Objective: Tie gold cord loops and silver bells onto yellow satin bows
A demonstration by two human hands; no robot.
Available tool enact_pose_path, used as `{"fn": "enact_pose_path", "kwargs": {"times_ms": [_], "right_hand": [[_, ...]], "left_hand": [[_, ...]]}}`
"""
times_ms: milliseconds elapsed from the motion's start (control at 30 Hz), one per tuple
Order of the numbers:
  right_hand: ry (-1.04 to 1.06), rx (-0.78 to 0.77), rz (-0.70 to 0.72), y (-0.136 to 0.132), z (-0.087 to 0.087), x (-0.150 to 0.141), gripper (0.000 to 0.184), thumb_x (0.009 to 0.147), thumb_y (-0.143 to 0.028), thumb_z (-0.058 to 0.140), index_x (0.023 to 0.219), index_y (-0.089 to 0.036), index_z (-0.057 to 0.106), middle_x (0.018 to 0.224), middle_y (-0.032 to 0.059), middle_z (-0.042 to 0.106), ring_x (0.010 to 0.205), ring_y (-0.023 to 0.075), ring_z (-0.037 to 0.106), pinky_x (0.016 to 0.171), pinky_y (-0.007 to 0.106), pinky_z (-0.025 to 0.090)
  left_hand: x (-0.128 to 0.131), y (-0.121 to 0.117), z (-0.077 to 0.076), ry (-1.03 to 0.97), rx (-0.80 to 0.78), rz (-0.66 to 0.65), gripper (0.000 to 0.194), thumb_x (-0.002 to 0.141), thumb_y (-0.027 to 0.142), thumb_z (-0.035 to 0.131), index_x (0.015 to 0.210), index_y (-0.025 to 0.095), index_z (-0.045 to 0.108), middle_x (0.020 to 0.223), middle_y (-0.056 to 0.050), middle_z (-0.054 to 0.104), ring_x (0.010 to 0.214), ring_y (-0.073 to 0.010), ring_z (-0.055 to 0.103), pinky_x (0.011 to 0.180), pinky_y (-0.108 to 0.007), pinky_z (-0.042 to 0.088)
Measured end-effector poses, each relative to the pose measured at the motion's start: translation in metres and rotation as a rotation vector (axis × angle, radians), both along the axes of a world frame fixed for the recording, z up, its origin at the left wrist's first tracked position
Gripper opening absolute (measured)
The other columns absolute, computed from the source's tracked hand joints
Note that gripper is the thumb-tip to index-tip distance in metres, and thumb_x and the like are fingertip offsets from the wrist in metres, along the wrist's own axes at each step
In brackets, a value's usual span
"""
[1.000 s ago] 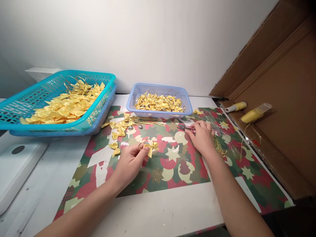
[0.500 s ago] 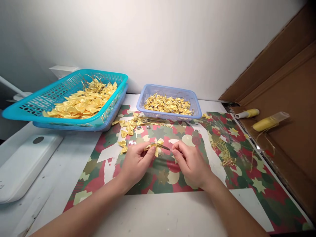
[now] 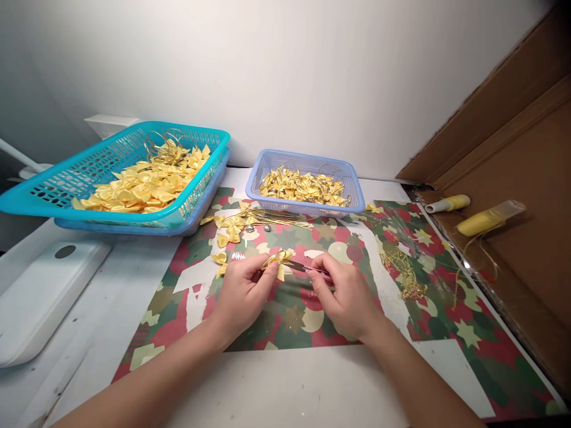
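Observation:
Over the patterned sheet, my left hand (image 3: 246, 291) pinches a yellow satin ribbon bow (image 3: 281, 259) with a loop of gold cord. My right hand (image 3: 344, 291) is closed around a slim tool with a dark, pointed blade (image 3: 294, 266) and a pinkish-purple handle. The blade's tip reaches the bow near my left fingertips. Whether the tool has one blade or two I cannot tell. Just beyond my left hand lie more yellow bows (image 3: 234, 224), a bundle of gold cords (image 3: 272, 217) and two small silvery bells (image 3: 267, 227).
At the left, a turquoise basket (image 3: 178, 211) full of yellow bows sits on a blue one. A lavender basket (image 3: 307, 206) of bows with cords stands at the back. Gold strands (image 3: 405, 279) lie right, beside a cardboard wall (image 3: 504, 148) with yellow rolls (image 3: 482, 223). A white device (image 3: 49, 303) is at left.
My right hand's grip has shifted so the tool's pinkish handle now shows. The bow is turned a little, with its gold loop more visible. The view has moved slightly.

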State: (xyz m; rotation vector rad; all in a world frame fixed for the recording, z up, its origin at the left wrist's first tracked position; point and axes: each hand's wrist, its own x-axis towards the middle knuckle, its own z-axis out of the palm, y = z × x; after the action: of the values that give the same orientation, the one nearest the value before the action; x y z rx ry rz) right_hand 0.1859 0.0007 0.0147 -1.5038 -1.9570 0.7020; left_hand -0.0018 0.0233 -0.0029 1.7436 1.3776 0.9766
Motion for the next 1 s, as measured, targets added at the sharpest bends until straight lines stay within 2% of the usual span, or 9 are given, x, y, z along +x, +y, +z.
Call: {"fn": "enact_pose_path", "kwargs": {"times_ms": [133,300,633,867,1000], "right_hand": [[-0.001,-0.007,-0.003,-0.0012,0.0015,0.0006,0.016,0.092,-0.028,0.043,0.080,-0.020,0.049,0.068,-0.0018,0.059,0.057,0.0121,0.051,0.054,0.024,0.031],[0.034,-0.010,0.006,-0.0011,0.0014,0.0001,0.016,0.091,-0.026,0.044,0.076,-0.020,0.045,0.059,-0.0046,0.052,0.052,0.0106,0.044,0.053,0.023,0.030],[0.069,-0.023,0.007,-0.0012,0.0017,-0.0018,0.016,0.090,-0.026,0.045,0.075,-0.021,0.044,0.059,-0.0044,0.049,0.052,0.0106,0.040,0.053,0.023,0.028],[0.135,-0.030,-0.009,-0.0014,-0.0007,-0.0058,0.020,0.091,-0.027,0.044,0.072,-0.021,0.042,0.058,-0.0047,0.045,0.050,0.0101,0.036,0.053,0.024,0.029],[0.192,-0.046,-0.013,-0.0020,0.0014,-0.0004,0.021,0.091,-0.027,0.044,0.071,-0.020,0.043,0.058,-0.0047,0.044,0.051,0.0096,0.037,0.052,0.024,0.029]], "left_hand": [[0.0007,-0.0003,0.0016,0.022,0.025,-0.015,0.038,0.088,0.033,0.043,0.052,0.020,0.038,0.047,0.005,0.036,0.045,-0.0098,0.033,0.046,-0.027,0.024],[0.0014,-0.0007,0.0030,0.015,0.050,-0.013,0.038,0.088,0.032,0.043,0.052,0.020,0.037,0.047,0.005,0.036,0.045,-0.0097,0.033,0.046,-0.027,0.024],[0.0009,-0.0012,0.0022,0.075,0.128,-0.061,0.038,0.088,0.028,0.044,0.052,0.020,0.037,0.047,0.005,0.034,0.047,-0.0103,0.031,0.047,-0.026,0.024],[0.0017,-0.0021,0.0063,0.087,0.128,-0.069,0.038,0.088,0.028,0.044,0.052,0.020,0.033,0.047,0.005,0.033,0.047,-0.0105,0.031,0.048,-0.026,0.024],[0.0000,-0.0015,0.0062,0.073,0.094,-0.068,0.038,0.088,0.029,0.044,0.052,0.020,0.037,0.047,0.005,0.035,0.047,-0.0106,0.032,0.048,-0.026,0.025]]}}
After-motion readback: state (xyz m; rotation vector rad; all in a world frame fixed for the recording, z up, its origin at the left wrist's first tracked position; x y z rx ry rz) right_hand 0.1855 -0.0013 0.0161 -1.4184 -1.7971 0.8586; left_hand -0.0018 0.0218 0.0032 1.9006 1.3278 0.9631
